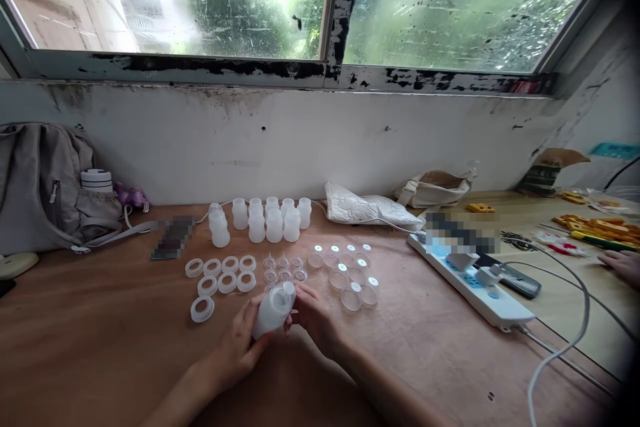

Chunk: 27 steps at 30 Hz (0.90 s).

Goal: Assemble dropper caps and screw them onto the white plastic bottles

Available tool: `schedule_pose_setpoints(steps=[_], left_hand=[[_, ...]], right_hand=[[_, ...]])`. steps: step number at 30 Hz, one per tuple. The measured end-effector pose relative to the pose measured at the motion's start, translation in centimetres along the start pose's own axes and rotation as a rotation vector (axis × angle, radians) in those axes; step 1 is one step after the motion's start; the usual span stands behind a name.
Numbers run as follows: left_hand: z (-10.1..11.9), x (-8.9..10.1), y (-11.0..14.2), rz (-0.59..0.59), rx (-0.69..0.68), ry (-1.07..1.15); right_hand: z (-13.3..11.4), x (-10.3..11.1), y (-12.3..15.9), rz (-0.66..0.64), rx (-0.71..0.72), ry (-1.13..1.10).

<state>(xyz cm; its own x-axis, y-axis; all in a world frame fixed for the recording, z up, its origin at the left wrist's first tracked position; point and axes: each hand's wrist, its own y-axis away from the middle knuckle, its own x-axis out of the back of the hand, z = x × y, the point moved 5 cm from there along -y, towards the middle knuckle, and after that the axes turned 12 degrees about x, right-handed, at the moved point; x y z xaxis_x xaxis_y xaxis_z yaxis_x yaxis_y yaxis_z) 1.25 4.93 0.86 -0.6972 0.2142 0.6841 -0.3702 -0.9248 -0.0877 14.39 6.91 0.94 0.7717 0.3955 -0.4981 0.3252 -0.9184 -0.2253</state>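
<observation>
A frosted white bottle, tilted with its top toward the upper right, is held above the table's front part. My left hand wraps around its body from the left. On the other side, the fingers of my right hand close on the bottle near its top; some fingertips are hidden behind it. Beyond my hands lie several translucent rings, small clear nipple-like pieces, and thin clear discs or lids with white round pieces. Similar frosted bottles stand in rows farther back.
At the right are a white power strip with chargers, loose cables and a phone. A white plastic package and beige bag lie by the wall. A grey backpack stands left. Another person's hand is near yellow parts.
</observation>
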Motion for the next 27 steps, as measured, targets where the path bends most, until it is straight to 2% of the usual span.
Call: schedule_pose_setpoints(steps=[4, 7, 11, 14, 16, 19, 21, 24, 27], left_hand=[[-1.0, 0.4, -0.9, 0.071, 0.066, 0.036], [-2.2, 0.1, -1.3, 0.12, 0.1, 0.035], [-2.5, -0.1, -1.0, 0.212, 0.025, 0.042], [-0.7, 1.4, -0.3, 0.332, -0.052, 0.084], [1.0, 2.9, 0.0, 0.403, -0.048, 0.117], [3.8, 4.6, -0.3, 0.369, -0.012, 0.01], [5.3, 5.1, -0.9, 0.288, -0.033, -0.065], [6.3, 5.9, -1.9, 0.21, -0.037, -0.134], [6.7, 8.1, -3.1, 0.265, -0.013, -0.204]], right_hand=[[1.0, -0.1, 0.1, -0.033, -0.039, 0.009], [1.8, 0.1, 0.1, -0.01, -0.052, 0.038], [2.2, 0.9, -0.1, 0.063, -0.007, 0.08], [2.2, 1.5, -0.2, 0.102, 0.023, 0.124], [2.1, 1.9, -0.3, 0.121, 0.032, 0.16], [1.9, 2.3, -0.4, 0.136, 0.043, 0.187], [1.8, 2.3, -0.4, 0.138, 0.037, 0.197], [1.6, 2.2, -0.3, 0.14, 0.015, 0.212], [1.4, 2.1, -0.2, 0.139, 0.008, 0.217]])
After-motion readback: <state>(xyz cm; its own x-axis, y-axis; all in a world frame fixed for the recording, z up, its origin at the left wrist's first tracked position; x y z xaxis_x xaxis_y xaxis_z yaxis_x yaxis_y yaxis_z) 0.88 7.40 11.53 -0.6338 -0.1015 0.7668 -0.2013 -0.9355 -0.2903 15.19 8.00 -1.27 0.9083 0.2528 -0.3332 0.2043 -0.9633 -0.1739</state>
